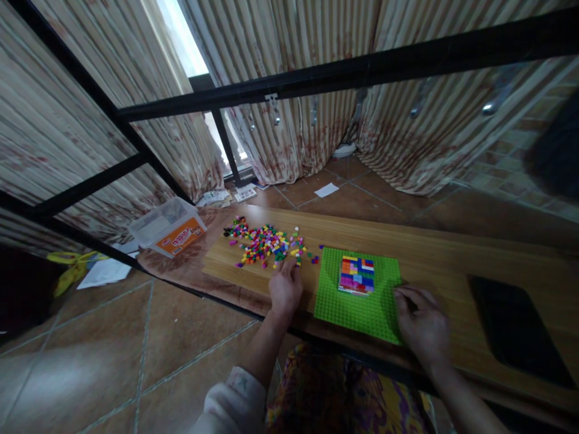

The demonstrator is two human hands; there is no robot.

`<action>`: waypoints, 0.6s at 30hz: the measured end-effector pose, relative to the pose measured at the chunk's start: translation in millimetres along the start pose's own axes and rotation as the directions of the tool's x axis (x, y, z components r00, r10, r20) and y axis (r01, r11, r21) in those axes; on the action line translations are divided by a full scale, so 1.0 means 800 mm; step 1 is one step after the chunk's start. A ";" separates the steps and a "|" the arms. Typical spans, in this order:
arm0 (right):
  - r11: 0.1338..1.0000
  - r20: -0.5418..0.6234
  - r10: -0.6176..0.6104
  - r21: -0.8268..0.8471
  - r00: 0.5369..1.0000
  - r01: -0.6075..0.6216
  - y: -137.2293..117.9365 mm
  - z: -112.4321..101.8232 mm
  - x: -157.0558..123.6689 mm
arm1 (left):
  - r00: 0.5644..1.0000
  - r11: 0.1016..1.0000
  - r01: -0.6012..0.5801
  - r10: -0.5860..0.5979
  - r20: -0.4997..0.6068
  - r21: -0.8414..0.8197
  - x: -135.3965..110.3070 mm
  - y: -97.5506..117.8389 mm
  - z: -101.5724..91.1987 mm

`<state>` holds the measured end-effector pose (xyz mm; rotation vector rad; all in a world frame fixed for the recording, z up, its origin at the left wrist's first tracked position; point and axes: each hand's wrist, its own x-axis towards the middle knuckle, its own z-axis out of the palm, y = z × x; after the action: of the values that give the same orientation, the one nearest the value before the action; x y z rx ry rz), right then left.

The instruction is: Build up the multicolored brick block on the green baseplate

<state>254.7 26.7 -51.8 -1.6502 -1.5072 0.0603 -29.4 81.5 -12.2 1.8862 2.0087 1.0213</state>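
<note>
A green studded baseplate (330, 301) lies on the wooden board, and on it stands a low square block of toy bricks (357, 275) in many colours. My left hand (286, 288) reaches to the near edge of a loose pile of small bricks (265, 244); its fingers are bent together, and anything in them is hidden. Beside the baseplate's right edge rests my right hand (423, 322), curled with thumb and forefinger closed near the edge. Whether something small sits in that pinch I cannot make out.
A dark phone-like slab (515, 325) lies on the wooden board (434, 253) at right. Left of the board is a clear plastic box (165, 226) with an orange label. A black metal rail (316, 75) crosses above, before striped curtains (289, 138).
</note>
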 end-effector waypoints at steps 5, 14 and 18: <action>1.000 -0.007 -0.004 0.007 1.000 0.004 -0.003 0.000 0.001 | 0.993 0.978 -0.115 0.108 0.051 0.173 0.044 0.009 0.006; 1.000 -0.011 -0.025 -0.011 1.000 0.024 -0.002 0.001 0.001 | 0.966 0.906 -0.220 0.151 0.209 0.362 0.077 0.009 0.022; 1.000 -0.005 -0.006 -0.013 1.000 0.006 -0.002 0.002 0.001 | 0.962 0.907 -0.242 0.179 0.205 0.345 0.076 0.009 0.022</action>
<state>252.8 28.2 -51.2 -1.6544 -1.5113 0.0432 -23.6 143.8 -2.5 2.3352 2.0373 0.5224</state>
